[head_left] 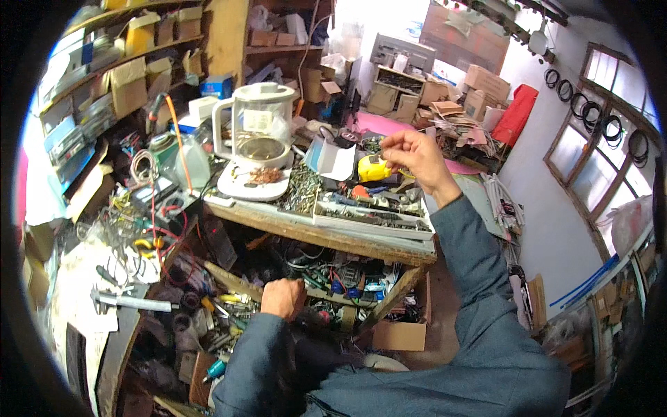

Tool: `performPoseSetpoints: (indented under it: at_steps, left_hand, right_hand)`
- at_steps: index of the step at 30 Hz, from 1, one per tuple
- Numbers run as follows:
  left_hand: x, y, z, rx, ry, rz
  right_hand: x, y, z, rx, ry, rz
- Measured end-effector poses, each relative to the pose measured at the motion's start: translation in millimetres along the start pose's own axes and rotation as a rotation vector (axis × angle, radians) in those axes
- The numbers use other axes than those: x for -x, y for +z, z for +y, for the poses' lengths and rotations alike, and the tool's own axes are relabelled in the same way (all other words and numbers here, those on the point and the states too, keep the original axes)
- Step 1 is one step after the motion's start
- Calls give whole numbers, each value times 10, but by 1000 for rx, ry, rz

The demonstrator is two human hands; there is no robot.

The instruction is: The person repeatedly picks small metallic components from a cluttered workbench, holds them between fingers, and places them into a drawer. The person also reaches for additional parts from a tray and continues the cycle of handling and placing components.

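The yellow, rounded case (374, 167), seemingly plastic, lies on the desk (333, 243) just behind the white tray (375, 230), the reference for all positions. Its long axis runs approximately left to right; which way its front points cannot be determined.

Hands: the right hand (418, 161) is behind the tray at the case's right side, fingers bent, thumb and forefinger nearly together; contact or a pinched item cannot be confirmed. The left hand (283, 299) is in front of and below the tray, curled into a fist; its contents cannot be determined.

Left of the tray: loose metal hardware (300, 187), then a flat white base (240, 187) carrying tangled, copper-coloured scraps (265, 176). Farther back left: a transparent, cylindrical jug (281, 118) with a white loop handle.
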State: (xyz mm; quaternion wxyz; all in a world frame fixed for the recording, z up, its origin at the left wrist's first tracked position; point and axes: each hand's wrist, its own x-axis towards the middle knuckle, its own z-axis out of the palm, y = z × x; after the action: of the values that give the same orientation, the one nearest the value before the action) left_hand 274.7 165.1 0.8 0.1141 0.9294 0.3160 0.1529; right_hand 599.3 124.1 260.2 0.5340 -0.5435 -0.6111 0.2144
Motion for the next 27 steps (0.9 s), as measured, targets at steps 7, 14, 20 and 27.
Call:
performPoseSetpoints:
  at_steps: [7,14,20,27]
  left_hand:
    - [338,-175,131,1178,-182,116]
    - [978,-490,86,1712,-334,78]
    - [1202,-446,-35,1789,-381,151]
    - [1169,-328,-64,1790,-394,173]
  right_hand:
    - [1120,1159,6,-146,-78,-104]
    - [1585,2027,377,-241,-113,-330]
    - [1640,2387,472,-273,-118,-386]
    - [1711,2476,582,-357,207,-359]
